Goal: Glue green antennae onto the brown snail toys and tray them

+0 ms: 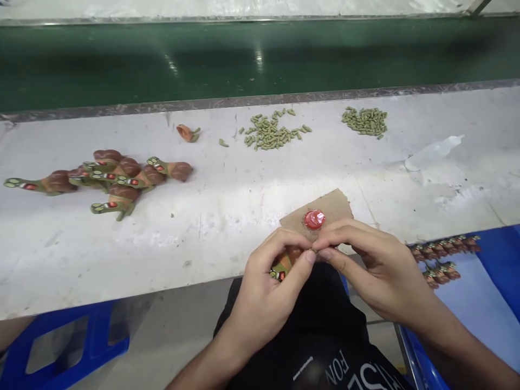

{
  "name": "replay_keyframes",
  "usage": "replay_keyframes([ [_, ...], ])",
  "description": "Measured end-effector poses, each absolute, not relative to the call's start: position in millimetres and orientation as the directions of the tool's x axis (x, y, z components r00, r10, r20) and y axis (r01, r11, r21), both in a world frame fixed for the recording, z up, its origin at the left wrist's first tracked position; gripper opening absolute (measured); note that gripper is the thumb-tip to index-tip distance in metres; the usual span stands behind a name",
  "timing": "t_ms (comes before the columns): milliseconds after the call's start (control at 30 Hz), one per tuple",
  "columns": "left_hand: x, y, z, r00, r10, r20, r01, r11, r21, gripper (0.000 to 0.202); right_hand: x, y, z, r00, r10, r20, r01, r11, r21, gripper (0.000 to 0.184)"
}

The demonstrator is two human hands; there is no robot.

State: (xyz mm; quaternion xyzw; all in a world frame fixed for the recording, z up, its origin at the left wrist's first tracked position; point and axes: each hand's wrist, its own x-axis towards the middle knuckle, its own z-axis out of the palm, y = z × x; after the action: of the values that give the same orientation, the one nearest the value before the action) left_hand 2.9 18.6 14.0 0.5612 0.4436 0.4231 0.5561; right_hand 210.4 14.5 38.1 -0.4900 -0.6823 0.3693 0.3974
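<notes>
Above a long white table point(219, 227), a person's left hand point(270, 281) and right hand point(377, 265) are meeting at the near edge. The left grip is closing around a brown-and-green figure point(280, 268), partly hidden behind the thumb; the right grip is pinching a tiny greenish bit point(313, 250) where the fingertips are coming together. Whether that bit is loose or part of the figure, nobody can tell from here. Working this well is probably calling for a steady left hand, a light pinch from the right, and fingertips staying clean of the glossy red patch point(314, 219).

That patch, possibly wet, is shining on a flat tan cardboard piece point(340, 205) just beyond the hands. Around them, materials are contrasting: at left, a cluster of figures point(117, 176) is showing smooth, rounded brown bodies and slim green necks; at right, a translucent bottle point(434, 151) is lying on its side, tapering to a nozzle. Farther back, stubby green pieces are forming a loose heap point(268, 132) and a tighter one point(365, 121).
</notes>
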Motion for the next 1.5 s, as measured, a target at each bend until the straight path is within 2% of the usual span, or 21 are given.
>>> replay_keyframes([
  [167,10.8,17.4,7.7,0.225,0.974,-0.039,-0.073,0.057,0.996,0.011,207.4,7.7,26.5,-0.013,0.998,0.055,0.123,0.056,-0.991,0.014],
  [300,17.2,12.6,5.9,0.220,0.974,-0.059,-0.098,0.082,0.992,0.011,204.7,4.3,22.7,0.016,0.999,0.046,0.059,0.045,-0.997,0.008],
  [400,17.4,6.4,4.3,0.194,0.974,-0.120,-0.068,0.135,0.988,0.005,211.3,6.5,25.8,0.016,0.998,0.061,0.124,0.059,-0.990,0.014],
  [467,14.5,1.7,1.8,0.144,0.976,-0.162,-0.030,0.168,0.985,0.019,218.9,11.1,28.2,0.051,0.992,0.118,0.245,0.103,-0.964,0.018],
  [567,6.9,-2.8,-1.5,0.072,0.982,-0.175,0.055,0.172,0.984,0.033,228.8,21.7,29.0,0.072,0.962,0.265,0.486,0.198,-0.851,0.019],
  [667,-1.1,-2.6,-0.1,0.096,0.979,-0.180,0.088,0.171,0.981,0.028,231.9,31.8,27.3,0.008,0.950,0.313,0.602,0.246,-0.760,0.019],
  [833,-8.5,-2.3,5.3,0.145,0.971,-0.191,-0.006,0.194,0.981,0.025,229.6,38.2,27.9,-0.111,0.940,0.322,0.650,0.314,-0.693,0.022],
  [1100,-10.3,-6.2,0.1,0.141,0.968,-0.206,-0.014,0.210,0.978,0.026,230.3,38.8,27.8,-0.226,0.922,0.314,0.720,0.375,-0.584,0.023],
  [1267,-7.8,-2.1,1.3,0.169,0.968,-0.185,0.006,0.187,0.982,0.011,229.1,38.2,27.5,-0.230,0.921,0.315,0.723,0.378,-0.578,0.025],
  [1367,-6.9,-1.0,2.8,0.202,0.966,-0.160,0.025,0.158,0.987,0.013,228.6,37.3,28.0,-0.238,0.915,0.326,0.725,0.391,-0.567,0.025],
  [1433,-5.4,-0.9,2.6,0.202,0.968,-0.151,0.025,0.149,0.988,0.016,227.3,35.0,29.0,-0.212,0.917,0.337,0.712,0.381,-0.590,0.024],
  [1500,-2.6,-0.1,1.7,0.193,0.970,-0.146,0.007,0.147,0.989,0.015,224.2,30.8,30.1,-0.110,0.936,0.334,0.672,0.318,-0.669,0.022],
])
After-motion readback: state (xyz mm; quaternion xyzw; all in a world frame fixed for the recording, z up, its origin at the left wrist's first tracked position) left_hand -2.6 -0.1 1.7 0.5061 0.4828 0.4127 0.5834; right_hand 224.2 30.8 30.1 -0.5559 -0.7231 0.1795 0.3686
